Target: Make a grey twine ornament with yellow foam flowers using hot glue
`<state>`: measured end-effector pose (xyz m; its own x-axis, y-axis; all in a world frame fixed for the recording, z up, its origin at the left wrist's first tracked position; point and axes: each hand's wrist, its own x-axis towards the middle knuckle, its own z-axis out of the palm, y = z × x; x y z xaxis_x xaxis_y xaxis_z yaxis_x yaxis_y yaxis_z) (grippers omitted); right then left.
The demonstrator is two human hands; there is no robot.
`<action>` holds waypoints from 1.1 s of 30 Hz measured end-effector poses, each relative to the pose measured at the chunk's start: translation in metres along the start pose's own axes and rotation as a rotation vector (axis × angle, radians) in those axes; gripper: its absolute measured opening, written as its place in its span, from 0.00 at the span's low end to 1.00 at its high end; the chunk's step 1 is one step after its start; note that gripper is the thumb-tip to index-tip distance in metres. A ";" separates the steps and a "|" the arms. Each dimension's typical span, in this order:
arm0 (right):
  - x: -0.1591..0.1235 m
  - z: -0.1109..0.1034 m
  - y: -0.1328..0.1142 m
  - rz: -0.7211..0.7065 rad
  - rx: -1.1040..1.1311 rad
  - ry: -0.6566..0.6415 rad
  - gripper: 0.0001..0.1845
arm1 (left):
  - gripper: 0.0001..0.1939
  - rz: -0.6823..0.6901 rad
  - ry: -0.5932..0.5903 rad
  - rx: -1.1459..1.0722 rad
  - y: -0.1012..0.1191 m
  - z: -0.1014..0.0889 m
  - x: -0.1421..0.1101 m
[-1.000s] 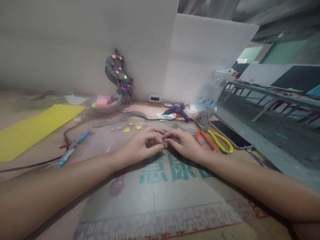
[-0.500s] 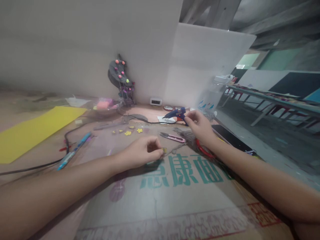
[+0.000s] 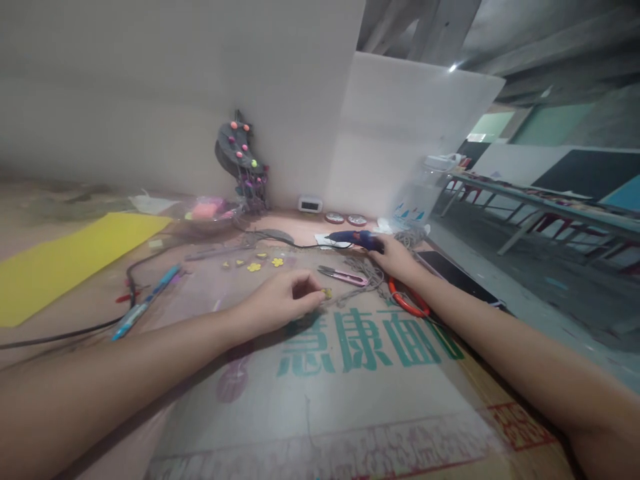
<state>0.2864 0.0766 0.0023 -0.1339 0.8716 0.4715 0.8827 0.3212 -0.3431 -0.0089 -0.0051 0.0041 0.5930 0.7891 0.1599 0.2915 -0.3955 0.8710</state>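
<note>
Between thumb and fingertips, my left hand [image 3: 293, 295] pinches a small yellowish piece [image 3: 327, 293], too small to make out fully. My right hand [image 3: 395, 259] is at the rear end of a dark blue glue gun [image 3: 354, 238], its fingers closed around the handle. The glue gun lies low at the back of the mat, its nozzle pointing left over a white paper scrap [image 3: 325, 240]. Pink thread snips [image 3: 344, 275] lie between my hands, beside tangled grey yarn [image 3: 370, 273]. Yellow flower pieces [image 3: 255, 267] rest beyond my left hand.
A red ring [image 3: 409, 301] lies under my right wrist, near a dark phone-like slab [image 3: 460, 277]. At left are yellow sheet [image 3: 75, 260], a blue pen [image 3: 147, 303] and a black cable [image 3: 131, 280]. A decorated grey crescent [image 3: 233, 150] stands against the back wall, near a small clock [image 3: 310, 205].
My right hand has lowered the glue gun toward the tabletop and turned it flatter. Two round tins behind it now show more fully. My left hand keeps its pinch, nearly still.
</note>
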 end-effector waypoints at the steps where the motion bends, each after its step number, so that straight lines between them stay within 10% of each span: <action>1: 0.000 -0.001 -0.001 -0.001 -0.003 0.008 0.21 | 0.10 0.000 -0.005 -0.007 0.000 0.000 0.000; 12: -0.016 -0.021 -0.035 0.210 0.232 0.202 0.19 | 0.11 -0.048 0.122 -0.018 0.003 -0.001 0.002; 21: -0.063 -0.026 -0.115 0.086 0.479 -0.003 0.13 | 0.09 -0.005 0.207 0.006 -0.006 -0.004 0.006; 33: -0.062 -0.031 -0.107 -0.053 0.329 -0.052 0.10 | 0.09 -0.016 0.288 0.086 -0.003 -0.007 0.006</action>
<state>0.2143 -0.0235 0.0353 -0.2063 0.8655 0.4565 0.6822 0.4617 -0.5669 -0.0114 0.0042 0.0058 0.3543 0.8915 0.2822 0.3691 -0.4106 0.8338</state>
